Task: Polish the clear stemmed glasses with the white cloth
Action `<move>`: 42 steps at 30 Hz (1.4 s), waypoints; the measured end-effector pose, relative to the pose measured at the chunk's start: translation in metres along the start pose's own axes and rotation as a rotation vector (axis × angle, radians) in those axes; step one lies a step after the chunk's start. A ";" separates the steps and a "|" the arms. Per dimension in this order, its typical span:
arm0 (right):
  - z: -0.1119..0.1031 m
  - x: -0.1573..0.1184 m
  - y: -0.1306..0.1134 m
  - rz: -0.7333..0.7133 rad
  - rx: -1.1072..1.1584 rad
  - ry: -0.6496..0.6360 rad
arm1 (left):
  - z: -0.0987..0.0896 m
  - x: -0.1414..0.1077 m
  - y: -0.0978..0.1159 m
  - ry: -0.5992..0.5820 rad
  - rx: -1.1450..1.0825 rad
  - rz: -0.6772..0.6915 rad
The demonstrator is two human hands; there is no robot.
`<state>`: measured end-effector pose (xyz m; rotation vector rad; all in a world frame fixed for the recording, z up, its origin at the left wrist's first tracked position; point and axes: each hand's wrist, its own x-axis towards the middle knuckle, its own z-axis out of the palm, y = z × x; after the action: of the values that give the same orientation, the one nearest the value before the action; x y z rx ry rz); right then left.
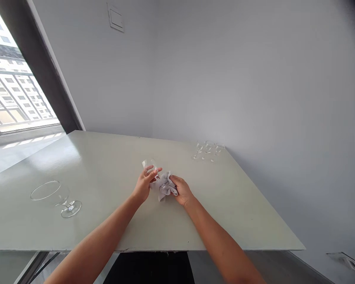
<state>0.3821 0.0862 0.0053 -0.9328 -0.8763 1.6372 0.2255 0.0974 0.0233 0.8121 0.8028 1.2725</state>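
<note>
Stemmed glass [149, 162] tilted over the table [112, 157], between the hands. Left hand [142, 186] has fingers curled around its bowl; right hand [182, 190] pinches a bunched, soft-looking cloth [165, 185] about the foot end. Judged light, rigid, fragile, slippery; best hold: lower bowl, stem supported, no twisting force. Large glass [71, 209] at left; three glasses [209, 147] grouped far right. No brand, label or writing legible.
</note>
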 end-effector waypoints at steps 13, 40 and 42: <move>0.033 -0.021 0.024 -0.871 -0.866 0.110 | -0.001 0.000 -0.006 0.146 -0.364 -0.141; 0.024 0.007 -0.017 -0.641 -1.151 -0.032 | 0.012 -0.020 -0.008 0.070 0.754 0.575; 0.000 0.021 -0.020 -0.542 -1.015 0.129 | 0.010 -0.017 -0.014 0.089 0.919 0.539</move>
<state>0.3861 0.1110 0.0193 -1.2828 -1.7376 0.5986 0.2383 0.0783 0.0172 1.8064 1.3255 1.3943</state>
